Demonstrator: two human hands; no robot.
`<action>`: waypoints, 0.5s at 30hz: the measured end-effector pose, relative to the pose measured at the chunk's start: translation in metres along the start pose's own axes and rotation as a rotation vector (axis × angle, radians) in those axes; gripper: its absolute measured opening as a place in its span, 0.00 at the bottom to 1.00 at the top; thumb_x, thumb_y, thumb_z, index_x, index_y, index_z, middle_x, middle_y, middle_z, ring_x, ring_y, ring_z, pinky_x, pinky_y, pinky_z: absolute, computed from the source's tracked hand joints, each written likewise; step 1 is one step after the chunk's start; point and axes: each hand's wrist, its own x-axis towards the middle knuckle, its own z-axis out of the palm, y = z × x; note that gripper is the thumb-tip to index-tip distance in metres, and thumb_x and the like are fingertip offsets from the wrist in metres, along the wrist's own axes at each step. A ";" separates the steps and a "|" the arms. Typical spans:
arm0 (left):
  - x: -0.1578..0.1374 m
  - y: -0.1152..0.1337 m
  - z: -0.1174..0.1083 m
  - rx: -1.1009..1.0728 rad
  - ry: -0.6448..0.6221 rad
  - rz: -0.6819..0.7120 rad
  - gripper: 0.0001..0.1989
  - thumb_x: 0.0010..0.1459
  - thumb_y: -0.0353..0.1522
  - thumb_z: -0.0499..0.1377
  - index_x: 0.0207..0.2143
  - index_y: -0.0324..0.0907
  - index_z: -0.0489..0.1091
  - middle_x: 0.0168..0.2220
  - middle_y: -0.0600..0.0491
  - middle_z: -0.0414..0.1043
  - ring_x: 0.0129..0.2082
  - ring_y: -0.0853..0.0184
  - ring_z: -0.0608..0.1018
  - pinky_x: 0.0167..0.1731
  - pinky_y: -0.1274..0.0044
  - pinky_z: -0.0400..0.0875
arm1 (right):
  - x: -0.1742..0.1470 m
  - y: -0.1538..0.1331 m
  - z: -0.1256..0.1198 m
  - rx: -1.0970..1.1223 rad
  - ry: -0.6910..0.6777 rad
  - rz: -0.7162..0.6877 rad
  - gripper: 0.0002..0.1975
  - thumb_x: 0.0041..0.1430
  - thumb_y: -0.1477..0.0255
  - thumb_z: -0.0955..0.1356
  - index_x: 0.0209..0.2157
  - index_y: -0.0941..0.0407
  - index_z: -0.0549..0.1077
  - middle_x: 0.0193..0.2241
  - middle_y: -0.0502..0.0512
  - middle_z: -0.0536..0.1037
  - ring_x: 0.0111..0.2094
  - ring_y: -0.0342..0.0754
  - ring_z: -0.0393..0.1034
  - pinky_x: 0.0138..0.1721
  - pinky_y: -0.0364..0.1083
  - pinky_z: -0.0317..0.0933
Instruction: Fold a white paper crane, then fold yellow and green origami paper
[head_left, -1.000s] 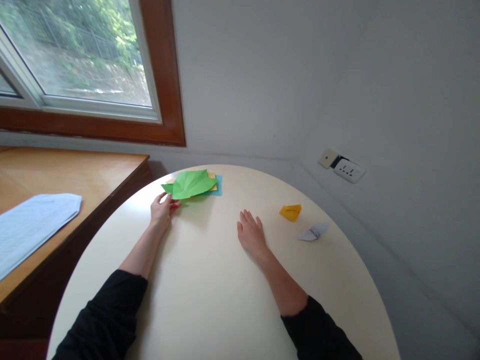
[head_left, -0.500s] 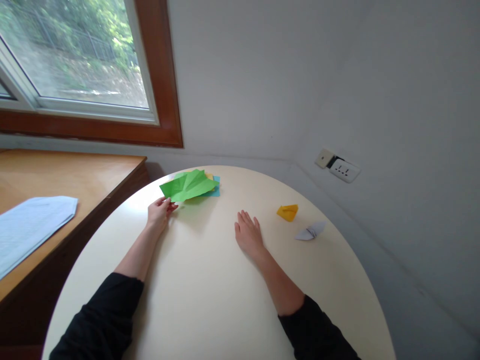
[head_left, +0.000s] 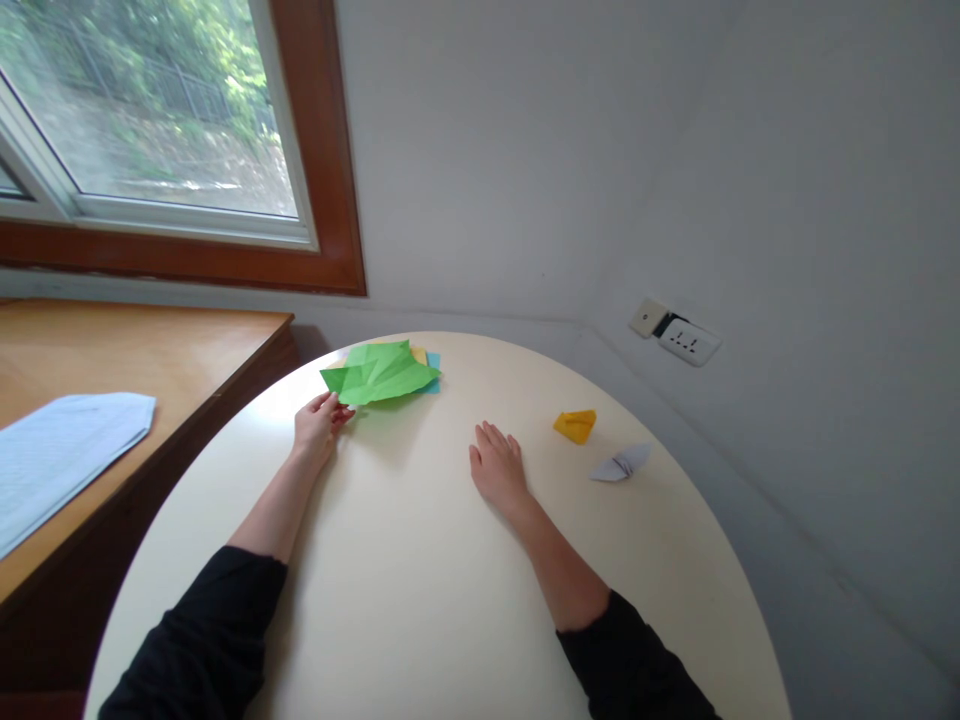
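Note:
My left hand (head_left: 318, 422) is at the near left edge of a creased green sheet of paper (head_left: 386, 375), its thumb and fingers closed at that edge. The sheet has uneven edges, casts a shadow on the round table (head_left: 420, 560), and lies over other coloured papers, partly hiding them. A blue sheet (head_left: 433, 385) and a yellow sheet (head_left: 418, 354) peek out on its right side. Palm down on the table, my right hand (head_left: 498, 465) is open, its fingers stretched forward and holding nothing. To its right sits a folded orange-yellow paper piece (head_left: 576, 426).
A folded white paper piece (head_left: 622, 463) lies near the table's right edge. At the left stands a wooden desk (head_left: 187, 335) with white papers (head_left: 75, 450) on it. A wall (head_left: 510, 180) with a socket (head_left: 688, 341) and a window (head_left: 157, 110) bound the far side.
The green sheet has settled lower and flatter, with its raised middle fold less steep. Both of my hands have stayed almost in place.

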 end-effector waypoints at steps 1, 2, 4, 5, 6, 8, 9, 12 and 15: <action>0.000 0.000 0.000 -0.006 0.008 -0.001 0.03 0.50 0.28 0.59 0.28 0.35 0.66 0.19 0.56 0.67 0.15 0.76 0.70 0.24 0.80 0.71 | 0.000 0.000 -0.001 0.008 0.006 -0.003 0.22 0.61 0.73 0.56 0.56 0.61 0.62 0.58 0.61 0.62 0.59 0.50 0.52 0.59 0.53 0.41; 0.000 0.001 0.001 -0.013 0.019 -0.001 0.03 0.51 0.28 0.57 0.29 0.36 0.65 0.19 0.56 0.67 0.15 0.76 0.70 0.24 0.80 0.71 | 0.001 0.001 -0.002 0.017 0.020 -0.006 0.21 0.61 0.73 0.56 0.55 0.61 0.63 0.57 0.61 0.63 0.59 0.50 0.53 0.58 0.52 0.42; 0.001 0.001 0.001 -0.027 0.043 0.001 0.02 0.54 0.28 0.55 0.30 0.37 0.64 0.19 0.56 0.67 0.15 0.75 0.71 0.23 0.80 0.70 | 0.002 0.003 -0.003 0.030 0.079 -0.011 0.20 0.60 0.73 0.58 0.52 0.60 0.66 0.56 0.62 0.65 0.57 0.50 0.55 0.57 0.50 0.45; 0.001 0.002 0.001 -0.034 0.054 0.002 0.01 0.54 0.28 0.53 0.30 0.38 0.63 0.19 0.56 0.67 0.16 0.75 0.71 0.23 0.80 0.71 | 0.004 0.005 -0.004 0.033 0.124 -0.006 0.19 0.59 0.74 0.58 0.51 0.59 0.67 0.55 0.62 0.65 0.57 0.50 0.56 0.56 0.50 0.45; 0.002 0.002 0.001 -0.042 0.063 0.002 0.01 0.55 0.27 0.52 0.31 0.39 0.63 0.20 0.56 0.67 0.17 0.74 0.72 0.24 0.80 0.71 | 0.006 0.008 -0.005 0.031 0.176 0.008 0.19 0.58 0.74 0.58 0.50 0.59 0.68 0.55 0.62 0.64 0.56 0.50 0.55 0.56 0.50 0.45; 0.002 0.004 0.001 -0.059 0.075 0.002 0.01 0.55 0.27 0.52 0.31 0.39 0.62 0.21 0.56 0.67 0.18 0.74 0.73 0.25 0.79 0.72 | 0.010 0.016 -0.007 0.017 0.281 0.065 0.19 0.57 0.75 0.59 0.49 0.58 0.69 0.56 0.63 0.62 0.57 0.53 0.53 0.55 0.53 0.45; 0.002 0.004 0.001 -0.067 0.079 0.002 0.01 0.54 0.27 0.52 0.30 0.40 0.62 0.21 0.56 0.67 0.19 0.74 0.73 0.25 0.79 0.72 | 0.012 0.021 -0.009 0.007 0.327 0.106 0.19 0.56 0.76 0.60 0.49 0.58 0.68 0.57 0.63 0.61 0.57 0.54 0.52 0.55 0.54 0.45; 0.002 0.005 0.000 -0.087 0.087 0.004 0.01 0.52 0.28 0.53 0.29 0.40 0.62 0.22 0.56 0.66 0.20 0.73 0.73 0.25 0.79 0.71 | 0.017 0.038 -0.012 -0.017 0.436 0.217 0.20 0.54 0.75 0.61 0.50 0.59 0.67 0.58 0.65 0.57 0.57 0.59 0.50 0.53 0.57 0.45; 0.003 0.005 -0.001 -0.099 0.094 0.019 0.02 0.50 0.28 0.53 0.27 0.41 0.60 0.23 0.56 0.66 0.21 0.73 0.73 0.24 0.80 0.71 | 0.020 0.054 -0.016 -0.032 0.492 0.307 0.22 0.53 0.76 0.61 0.51 0.60 0.66 0.59 0.67 0.54 0.57 0.61 0.48 0.52 0.59 0.45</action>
